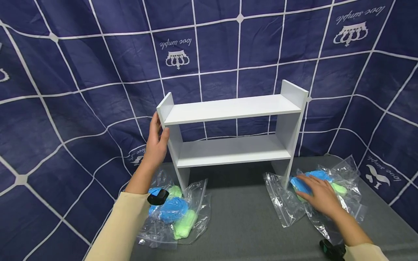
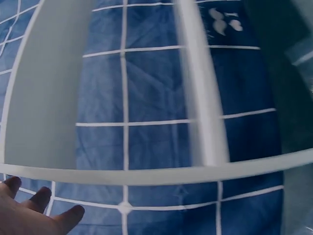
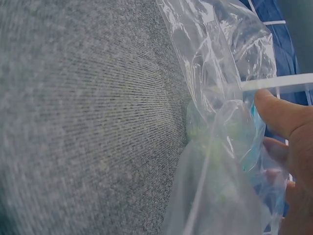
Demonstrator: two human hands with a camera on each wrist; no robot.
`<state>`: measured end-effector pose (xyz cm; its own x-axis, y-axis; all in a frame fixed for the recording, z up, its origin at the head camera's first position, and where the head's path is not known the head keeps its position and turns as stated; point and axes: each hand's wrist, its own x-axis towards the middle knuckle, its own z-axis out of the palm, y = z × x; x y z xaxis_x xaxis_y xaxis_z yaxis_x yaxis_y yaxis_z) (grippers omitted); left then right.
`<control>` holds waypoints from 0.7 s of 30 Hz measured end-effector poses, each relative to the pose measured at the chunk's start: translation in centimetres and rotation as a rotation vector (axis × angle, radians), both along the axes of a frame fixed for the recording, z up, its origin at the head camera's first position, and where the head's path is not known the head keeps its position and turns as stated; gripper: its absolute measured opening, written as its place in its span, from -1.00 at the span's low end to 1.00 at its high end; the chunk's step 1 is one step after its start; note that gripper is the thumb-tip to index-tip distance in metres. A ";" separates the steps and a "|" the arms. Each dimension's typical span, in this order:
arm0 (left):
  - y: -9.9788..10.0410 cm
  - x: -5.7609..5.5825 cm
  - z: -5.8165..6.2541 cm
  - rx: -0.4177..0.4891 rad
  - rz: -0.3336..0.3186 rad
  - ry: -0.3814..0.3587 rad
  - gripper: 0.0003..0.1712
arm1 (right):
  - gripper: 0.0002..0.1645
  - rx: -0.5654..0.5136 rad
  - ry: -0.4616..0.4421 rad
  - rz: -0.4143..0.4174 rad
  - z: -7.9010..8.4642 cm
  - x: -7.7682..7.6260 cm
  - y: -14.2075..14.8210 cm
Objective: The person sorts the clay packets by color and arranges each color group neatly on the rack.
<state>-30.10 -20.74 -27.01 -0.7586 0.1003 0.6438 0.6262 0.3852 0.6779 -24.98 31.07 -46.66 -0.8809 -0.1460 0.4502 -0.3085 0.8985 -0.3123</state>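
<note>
A white two-tier shelf [image 1: 233, 154] stands upright on the grey surface. Beside its left side panel is my left hand [image 1: 157, 145], fingers extended and close to the panel's upper outer face; in the left wrist view the fingertips [image 2: 73, 213] show just outside the panel's edge. My right hand [image 1: 318, 194] lies over clear plastic bags at the foot of the right panel, fingers loosely spread across a blue bundle [image 1: 300, 185]. In the right wrist view the thumb [image 3: 274, 110] is extended beside the crinkled clear bag [image 3: 220, 161].
More clear bags with blue [image 1: 173, 209] and light green bundles [image 1: 185, 224] lie by the shelf's left foot. Another blue bundle [image 1: 319, 175] and a green one [image 1: 339, 189] lie right of the shelf. Dark blue cloth [image 1: 215, 47] with white grid lines hangs behind and at both sides.
</note>
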 end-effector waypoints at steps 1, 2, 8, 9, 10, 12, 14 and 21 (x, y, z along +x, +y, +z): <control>0.1 -0.2 0.5 0.026 -0.014 0.004 -0.24 | -0.28 -0.003 -0.010 -0.005 0.0 0.0 0.0; 0.2 -0.4 1.0 0.055 -0.036 0.009 -0.23 | -0.27 -0.007 -0.022 -0.011 0.0 -0.1 0.0; 1.1 -1.4 3.3 0.133 -0.045 -0.001 -0.29 | -0.26 -0.014 -0.062 -0.029 -0.4 -0.5 0.2; 1.2 -1.5 3.7 0.135 -0.032 -0.003 -0.30 | -0.26 -0.015 -0.068 -0.031 -0.5 -0.5 0.2; 1.4 -1.7 4.0 0.136 -0.019 -0.014 -0.30 | -0.26 -0.013 -0.066 -0.035 -0.6 -0.5 0.2; 1.6 -2.1 4.5 0.146 0.001 -0.028 -0.30 | -0.26 -0.015 -0.073 -0.038 -0.7 -0.5 0.1; 1.8 -2.5 4.9 0.171 0.010 -0.038 -0.33 | -0.26 -0.019 -0.069 -0.039 -0.7 -0.5 0.1; 1.9 -3.9 4.9 0.265 0.019 -0.016 -0.43 | -0.26 -0.022 0.014 -0.016 -1.0 -0.8 0.3</control>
